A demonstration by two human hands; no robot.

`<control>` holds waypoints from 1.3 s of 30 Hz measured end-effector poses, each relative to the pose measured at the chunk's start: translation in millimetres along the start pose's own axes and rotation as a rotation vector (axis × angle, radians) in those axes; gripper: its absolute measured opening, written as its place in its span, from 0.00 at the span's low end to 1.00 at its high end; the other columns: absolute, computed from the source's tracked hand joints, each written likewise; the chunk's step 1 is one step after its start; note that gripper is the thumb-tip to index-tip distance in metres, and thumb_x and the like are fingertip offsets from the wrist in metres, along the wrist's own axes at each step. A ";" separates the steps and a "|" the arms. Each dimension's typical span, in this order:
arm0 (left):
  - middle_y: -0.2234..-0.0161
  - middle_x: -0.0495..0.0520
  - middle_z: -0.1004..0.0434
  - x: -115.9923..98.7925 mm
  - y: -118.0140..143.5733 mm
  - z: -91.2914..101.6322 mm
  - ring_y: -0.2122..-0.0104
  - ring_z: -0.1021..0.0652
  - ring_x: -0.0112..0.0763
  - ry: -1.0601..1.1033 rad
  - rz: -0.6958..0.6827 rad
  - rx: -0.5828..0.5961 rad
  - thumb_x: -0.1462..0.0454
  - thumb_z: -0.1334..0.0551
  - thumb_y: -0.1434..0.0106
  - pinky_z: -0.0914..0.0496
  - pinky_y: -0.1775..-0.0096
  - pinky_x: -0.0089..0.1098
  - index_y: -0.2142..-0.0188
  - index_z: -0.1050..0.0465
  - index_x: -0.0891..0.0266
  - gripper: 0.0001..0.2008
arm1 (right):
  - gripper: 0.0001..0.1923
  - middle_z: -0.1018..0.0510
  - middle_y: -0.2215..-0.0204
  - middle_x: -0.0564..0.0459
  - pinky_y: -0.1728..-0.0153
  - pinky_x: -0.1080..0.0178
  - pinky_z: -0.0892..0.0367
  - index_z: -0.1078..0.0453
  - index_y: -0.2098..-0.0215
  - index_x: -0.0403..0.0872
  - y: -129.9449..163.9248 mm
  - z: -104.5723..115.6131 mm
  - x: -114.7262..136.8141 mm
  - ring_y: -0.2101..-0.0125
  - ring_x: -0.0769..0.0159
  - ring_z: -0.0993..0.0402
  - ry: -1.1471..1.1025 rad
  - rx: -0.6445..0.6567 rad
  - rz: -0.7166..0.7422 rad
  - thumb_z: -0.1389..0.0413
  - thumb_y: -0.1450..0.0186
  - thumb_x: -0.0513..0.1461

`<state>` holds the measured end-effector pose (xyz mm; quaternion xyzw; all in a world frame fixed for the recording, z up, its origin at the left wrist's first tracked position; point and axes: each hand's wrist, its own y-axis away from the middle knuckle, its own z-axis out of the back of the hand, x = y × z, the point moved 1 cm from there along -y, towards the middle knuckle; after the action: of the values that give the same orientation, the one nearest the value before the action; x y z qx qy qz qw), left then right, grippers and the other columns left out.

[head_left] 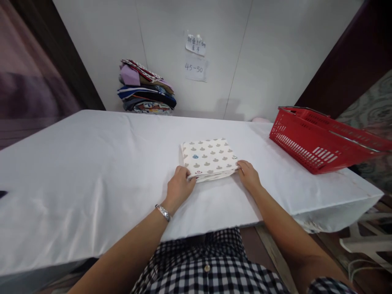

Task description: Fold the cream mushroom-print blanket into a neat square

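A folded cloth [210,158] lies mid-table on the white sheet [92,163]; its near corners are pinched by the left hand [179,185] and right hand [248,174]. With uneven grip, the layers could be slid apart

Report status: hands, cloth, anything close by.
Left hand and right hand grip the folded cloth at its near corners. Red basket to the right, apart.

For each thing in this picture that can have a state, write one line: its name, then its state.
Patterned cloth: folded flat on the table.
Left hand: gripping the cloth's near left corner.
Right hand: gripping its near right corner.
Red basket: upright, tilted, at the table's right edge.
Fabric pile: stacked against the wall.
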<state>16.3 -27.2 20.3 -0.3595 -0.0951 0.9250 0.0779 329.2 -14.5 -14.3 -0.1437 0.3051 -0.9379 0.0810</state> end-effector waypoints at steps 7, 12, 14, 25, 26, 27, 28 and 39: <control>0.63 0.49 0.35 7.2 0.8 -1.0 0.74 0.32 0.26 -0.140 -0.097 0.029 0.68 0.45 0.42 0.40 0.74 0.30 0.67 0.40 0.59 0.04 | 0.16 0.24 0.60 0.49 0.59 0.57 0.30 0.29 0.61 0.49 5.4 2.6 -11.7 0.59 0.60 0.29 -0.036 -0.050 -0.097 0.56 0.39 0.33; 0.59 0.51 0.33 8.4 0.6 -2.2 0.66 0.28 0.31 -0.217 -0.130 0.001 0.63 0.42 0.41 0.38 0.73 0.30 0.61 0.38 0.58 0.09 | 0.18 0.28 0.51 0.46 0.52 0.54 0.33 0.33 0.50 0.48 10.2 9.1 -2.9 0.51 0.58 0.33 -0.108 -0.100 0.010 0.52 0.38 0.35; 0.57 0.52 0.33 7.5 0.3 -2.5 0.63 0.28 0.32 -0.236 -0.147 -0.011 0.62 0.42 0.41 0.37 0.73 0.31 0.59 0.38 0.58 0.10 | 0.17 0.30 0.50 0.45 0.50 0.53 0.33 0.32 0.50 0.48 9.5 8.5 2.9 0.50 0.58 0.34 -0.124 -0.063 0.081 0.50 0.38 0.36; 0.59 0.49 0.32 5.7 -1.3 -2.6 0.71 0.29 0.28 -0.266 -0.151 0.035 0.69 0.47 0.41 0.38 0.74 0.31 0.63 0.37 0.58 0.06 | 0.11 0.23 0.59 0.48 0.57 0.53 0.31 0.27 0.60 0.48 3.7 3.7 -2.8 0.58 0.58 0.30 -0.062 -0.075 0.158 0.50 0.35 0.35; 0.59 0.49 0.32 5.9 -1.1 -2.7 0.71 0.29 0.28 -0.265 -0.151 0.043 0.69 0.47 0.41 0.38 0.74 0.31 0.64 0.37 0.58 0.06 | 0.11 0.23 0.59 0.48 0.57 0.53 0.31 0.27 0.60 0.48 3.9 4.4 -2.4 0.58 0.58 0.30 -0.056 -0.065 0.169 0.50 0.35 0.35; 0.60 0.50 0.32 6.1 -0.8 -2.7 0.71 0.29 0.29 -0.269 -0.154 0.041 0.69 0.47 0.41 0.38 0.74 0.31 0.64 0.37 0.59 0.06 | 0.11 0.23 0.58 0.47 0.57 0.53 0.31 0.27 0.59 0.47 4.3 5.4 -1.4 0.58 0.58 0.30 -0.050 -0.059 0.179 0.50 0.35 0.35; 0.59 0.50 0.31 6.2 -0.3 -2.7 0.69 0.29 0.30 -0.277 -0.163 0.028 0.68 0.46 0.41 0.38 0.74 0.31 0.64 0.36 0.59 0.05 | 0.11 0.24 0.57 0.46 0.56 0.53 0.32 0.28 0.58 0.46 4.8 6.8 0.1 0.57 0.57 0.31 -0.046 -0.057 0.190 0.51 0.35 0.35; 0.55 0.58 0.31 0.7 -10.0 -6.7 0.56 0.31 0.41 -0.365 -0.472 -0.067 0.67 0.44 0.39 0.33 0.58 0.39 0.58 0.32 0.61 0.09 | 0.14 0.27 0.52 0.48 0.50 0.53 0.41 0.32 0.51 0.49 8.6 11.7 41.5 0.49 0.58 0.36 -0.074 0.022 0.344 0.50 0.34 0.36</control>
<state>21.1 -16.6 17.3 -0.1575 -0.2192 0.9270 0.2605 294.3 -37.7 -1.2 -0.1229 0.3118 -0.9076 0.2528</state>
